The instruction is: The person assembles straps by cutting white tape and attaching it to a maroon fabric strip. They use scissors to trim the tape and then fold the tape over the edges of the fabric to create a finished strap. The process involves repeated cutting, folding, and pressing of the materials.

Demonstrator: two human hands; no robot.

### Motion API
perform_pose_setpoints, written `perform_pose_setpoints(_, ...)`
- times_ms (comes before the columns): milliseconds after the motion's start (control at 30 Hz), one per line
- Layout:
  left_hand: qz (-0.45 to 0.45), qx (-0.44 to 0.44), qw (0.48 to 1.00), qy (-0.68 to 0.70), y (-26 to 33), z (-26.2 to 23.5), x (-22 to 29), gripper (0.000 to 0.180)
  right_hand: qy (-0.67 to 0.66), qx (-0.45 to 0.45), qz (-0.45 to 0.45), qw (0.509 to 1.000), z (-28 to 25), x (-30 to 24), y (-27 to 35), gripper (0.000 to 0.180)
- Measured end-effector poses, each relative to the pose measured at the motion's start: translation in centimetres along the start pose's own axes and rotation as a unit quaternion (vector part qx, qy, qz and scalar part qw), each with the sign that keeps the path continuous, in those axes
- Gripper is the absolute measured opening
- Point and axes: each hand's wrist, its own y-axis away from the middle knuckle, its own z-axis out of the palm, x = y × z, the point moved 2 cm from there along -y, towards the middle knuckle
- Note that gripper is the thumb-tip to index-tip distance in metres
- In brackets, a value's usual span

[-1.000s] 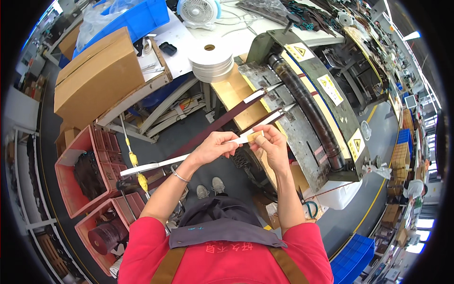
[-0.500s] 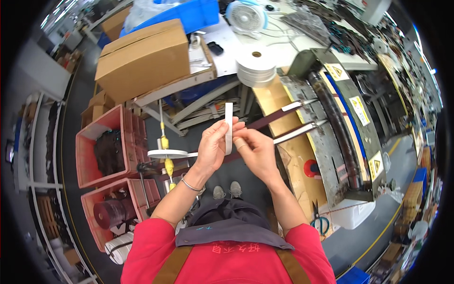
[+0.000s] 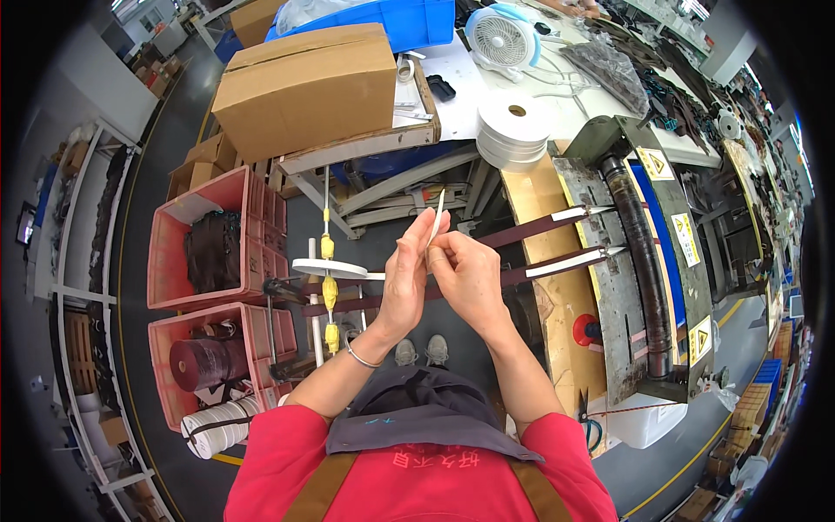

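Observation:
My left hand (image 3: 407,271) and my right hand (image 3: 465,277) are raised together in front of me, both pinching a narrow white tape strip (image 3: 437,217) whose free end sticks up above the fingers. The tape runs left from my hands to a flat white reel (image 3: 330,268) on an upright spindle with yellow collars (image 3: 328,291). Two dark maroon straps with white ends (image 3: 557,237) stretch from the reel stand across to a grey roller machine (image 3: 639,261) on the right.
Two pink crates (image 3: 187,287) with dark rolls stand on the left. A cardboard box (image 3: 309,83), stacked white tape rolls (image 3: 513,130) and a small fan (image 3: 500,35) sit on the table ahead. Scissors (image 3: 587,422) lie near a white bin at lower right.
The view has shifted left and down. My hands stayed together on the tape; its free end, first angled off to the right, now stands up above my fingers.

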Motion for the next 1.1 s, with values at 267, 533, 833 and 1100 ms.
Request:
perform_pose_setpoints(267,-0.09,0.104,0.976,0.17,-1.4,-1.8,-0.1,0.032,0.054,-0.019,-0.088,0.995,0.5,-0.4,-0.2,0.005)
perform_pose_setpoints(533,-0.073,0.104,0.977,0.17,-1.3,-1.4,1.0,0.034,0.076,-0.002,-0.108,0.991,1.6,-0.7,-0.2,0.003)
perform_pose_setpoints(833,-0.061,0.056,0.994,0.07,-0.6,-1.0,1.6,0.052,0.072,-0.008,-0.069,0.995,2.1,-0.8,-0.8,0.008)
perform_pose_setpoints(1100,-0.061,0.023,0.998,0.0,-0.6,-1.2,0.7,0.06,0.081,-0.018,-0.056,0.995,1.9,-0.2,-1.1,0.01)
